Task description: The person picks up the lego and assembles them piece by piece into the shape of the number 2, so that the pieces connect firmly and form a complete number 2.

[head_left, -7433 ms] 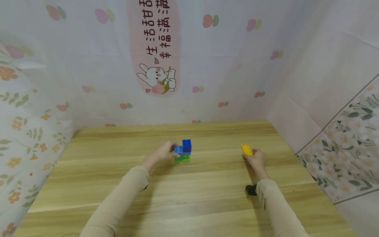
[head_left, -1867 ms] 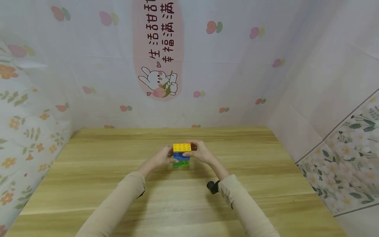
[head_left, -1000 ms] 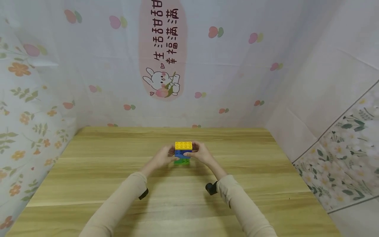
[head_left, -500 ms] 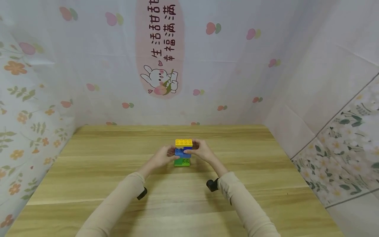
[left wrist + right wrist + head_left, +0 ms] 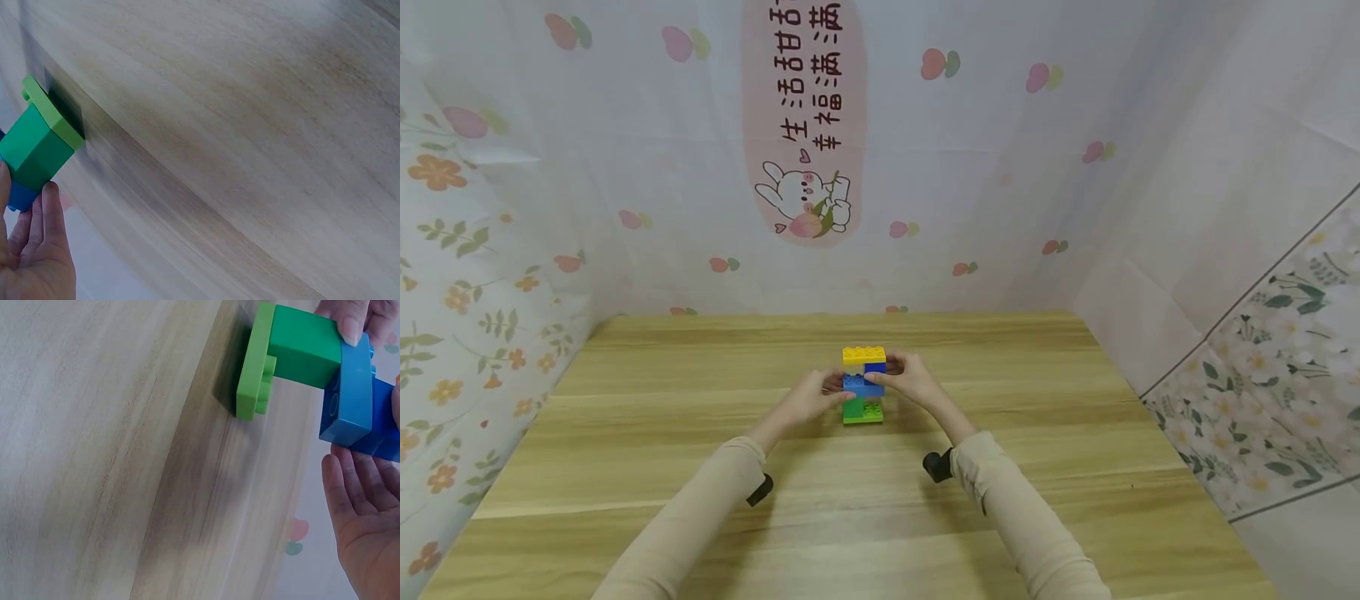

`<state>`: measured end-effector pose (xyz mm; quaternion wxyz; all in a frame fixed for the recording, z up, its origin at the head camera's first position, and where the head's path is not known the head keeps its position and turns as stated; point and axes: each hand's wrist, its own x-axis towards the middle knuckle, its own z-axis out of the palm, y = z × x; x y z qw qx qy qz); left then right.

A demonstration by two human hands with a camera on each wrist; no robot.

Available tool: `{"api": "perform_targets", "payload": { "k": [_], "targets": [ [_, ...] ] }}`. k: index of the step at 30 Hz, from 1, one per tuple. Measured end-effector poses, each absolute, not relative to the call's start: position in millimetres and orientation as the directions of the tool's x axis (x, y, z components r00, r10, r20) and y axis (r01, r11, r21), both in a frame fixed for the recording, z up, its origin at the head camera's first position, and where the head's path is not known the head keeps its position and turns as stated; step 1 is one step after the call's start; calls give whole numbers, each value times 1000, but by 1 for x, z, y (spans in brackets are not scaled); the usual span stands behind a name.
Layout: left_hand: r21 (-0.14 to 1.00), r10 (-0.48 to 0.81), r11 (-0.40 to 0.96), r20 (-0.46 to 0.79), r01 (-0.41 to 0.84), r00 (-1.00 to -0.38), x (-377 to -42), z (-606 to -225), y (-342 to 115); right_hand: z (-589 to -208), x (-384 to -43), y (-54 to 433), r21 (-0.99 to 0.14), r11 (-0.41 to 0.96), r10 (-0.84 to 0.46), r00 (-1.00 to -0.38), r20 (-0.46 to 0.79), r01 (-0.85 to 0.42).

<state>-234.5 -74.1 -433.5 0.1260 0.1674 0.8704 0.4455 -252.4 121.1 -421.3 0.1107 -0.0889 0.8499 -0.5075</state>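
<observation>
A small tower of toy building bricks is at mid-table in the head view. Its base is a thin light green plate (image 5: 863,420), with a dark green brick (image 5: 853,408) on the left half. Across that lies a medium blue brick (image 5: 871,391), and a dark blue brick (image 5: 877,368) sits on its right end. A flat yellow brick (image 5: 863,356) tops the tower, overhanging a gap at the left. My left hand (image 5: 808,398) pinches the medium blue brick's left end, thumb in front. My right hand (image 5: 913,382) holds the dark blue brick from the right, fingers behind.
Wood-grained table (image 5: 1030,533) stretches around the tower. Patterned cloth (image 5: 985,167) hangs behind and at both sides. Black wrist cameras (image 5: 936,467) stick out from both sleeves, close over the table.
My right hand brought the yellow brick from the right onto the tower. Over the last second the tower leans back: more of its front shows, less of the yellow top.
</observation>
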Motion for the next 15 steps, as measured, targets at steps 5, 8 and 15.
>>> {"api": "perform_targets", "payload": {
  "k": [5, 8, 15],
  "targets": [
    [816, 396, 551, -72, 174, -915, -237, -436, -74, -423, -253, 123, -874, 485, -245, -965, -97, -35],
    [818, 388, 552, -80, 162, -918, -237, -437, -74, -423, -252, 124, -875, 484, -237, -965, -109, -20],
    [821, 378, 554, -98, 139, -921, -237, -440, -74, -425, -251, 125, -886, 462, -203, -970, -131, 22]
  ]
}}
